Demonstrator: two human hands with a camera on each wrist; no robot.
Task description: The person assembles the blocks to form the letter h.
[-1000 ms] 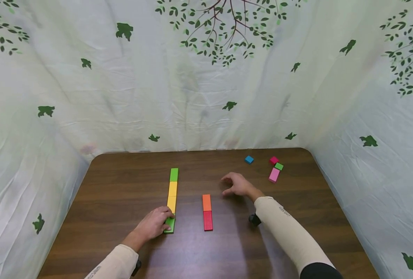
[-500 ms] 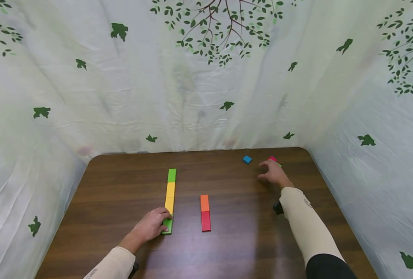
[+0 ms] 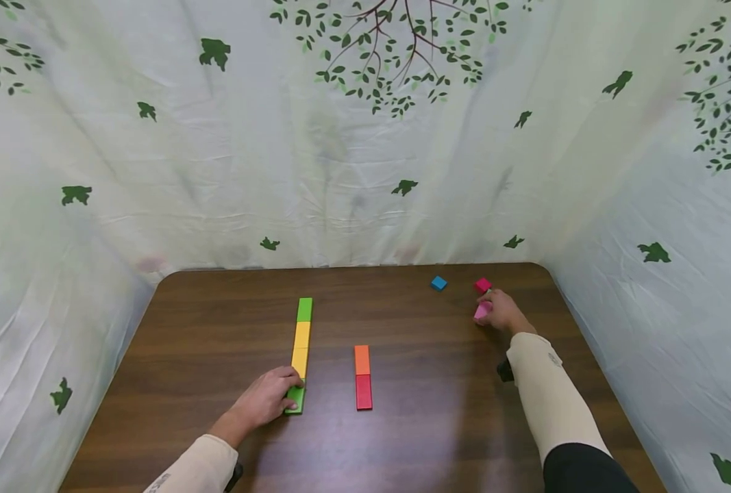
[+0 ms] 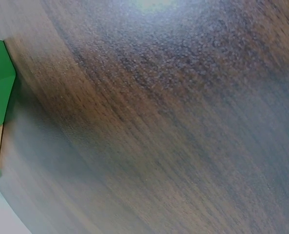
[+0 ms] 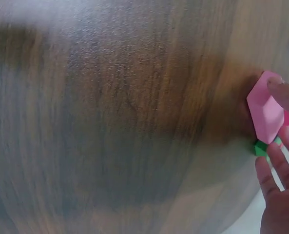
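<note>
Pink in colour, the oblong block lies within the right hand, toward the far right of the brown wood-grained table; its long axis spans thumb to index finger, which pinch it. Well apart to the left, the left hand grips the green rectangular block ending the green-and-yellow row.

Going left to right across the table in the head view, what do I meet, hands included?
Left hand → row of green and yellow blocks → orange-and-red pair of blocks → blue block → pink block → right hand.
</note>
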